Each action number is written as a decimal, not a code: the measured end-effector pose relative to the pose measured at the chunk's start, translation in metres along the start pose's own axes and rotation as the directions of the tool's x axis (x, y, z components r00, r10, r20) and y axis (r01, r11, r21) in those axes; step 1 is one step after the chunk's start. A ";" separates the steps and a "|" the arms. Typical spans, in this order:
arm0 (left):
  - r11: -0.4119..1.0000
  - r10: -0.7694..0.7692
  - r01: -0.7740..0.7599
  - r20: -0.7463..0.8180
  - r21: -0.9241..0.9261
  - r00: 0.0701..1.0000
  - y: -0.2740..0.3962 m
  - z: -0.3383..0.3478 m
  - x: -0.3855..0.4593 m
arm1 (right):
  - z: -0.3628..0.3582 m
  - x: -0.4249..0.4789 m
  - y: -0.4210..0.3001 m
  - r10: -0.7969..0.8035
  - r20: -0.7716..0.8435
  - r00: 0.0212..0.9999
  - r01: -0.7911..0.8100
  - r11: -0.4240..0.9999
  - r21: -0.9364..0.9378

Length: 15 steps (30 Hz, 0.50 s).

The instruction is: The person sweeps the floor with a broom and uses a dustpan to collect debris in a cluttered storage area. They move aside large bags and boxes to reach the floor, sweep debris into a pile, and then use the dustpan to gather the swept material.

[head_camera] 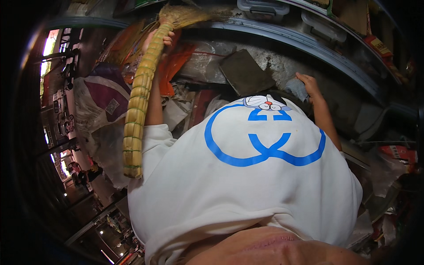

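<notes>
At the upper left, my left hand (pixel 167 39) grips a straw hand broom by its long, bound handle (pixel 139 99). The broom's frayed bristles (pixel 182 16) lie against a shelf edge at the top. My right hand (pixel 308 85), at the right, holds a grey-blue cloth (pixel 296 89) over a grey floor. Between the hands rests a dark, flat square piece (pixel 246 71), its material unclear. Orange plastic (pixel 172 66) and clear plastic wrap (pixel 207 63) lie beside my left forearm.
A metal shelf edge (pixel 298 48) curves across the top, with clear plastic boxes (pixel 263 8) behind it. A purple and white bag (pixel 109 89) stands at the left. Crumpled paper and plastic lie near my body, and red packets (pixel 397 152) at the right.
</notes>
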<state>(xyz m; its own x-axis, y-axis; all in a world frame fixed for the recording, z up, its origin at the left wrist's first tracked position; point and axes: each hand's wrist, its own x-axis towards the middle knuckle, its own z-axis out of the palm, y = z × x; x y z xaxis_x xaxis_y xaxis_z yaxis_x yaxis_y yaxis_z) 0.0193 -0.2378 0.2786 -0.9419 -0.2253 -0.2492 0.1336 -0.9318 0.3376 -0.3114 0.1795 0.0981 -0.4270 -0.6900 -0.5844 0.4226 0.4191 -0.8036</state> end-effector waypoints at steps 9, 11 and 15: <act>0.946 0.078 -0.086 0.038 0.311 0.996 -0.005 -0.001 0.048 | -0.002 0.014 0.011 0.059 0.007 0.998 -0.059 0.997 0.042; 0.949 0.084 -0.080 0.001 0.304 0.996 -0.009 -0.001 0.046 | -0.001 0.019 0.015 0.084 0.057 0.995 -0.088 0.994 0.067; 0.948 0.119 -0.106 -0.024 0.301 0.993 -0.011 -0.010 0.020 | 0.005 0.026 0.009 0.064 0.083 0.994 -0.068 0.997 0.047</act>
<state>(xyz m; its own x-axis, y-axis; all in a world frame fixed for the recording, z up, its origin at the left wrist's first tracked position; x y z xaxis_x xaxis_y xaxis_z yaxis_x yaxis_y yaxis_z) 0.0016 -0.2352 0.2609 -0.9116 -0.3414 -0.2289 0.1340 -0.7733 0.6198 -0.3149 0.1629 0.0762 -0.3309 -0.7084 -0.6234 0.4880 0.4370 -0.7556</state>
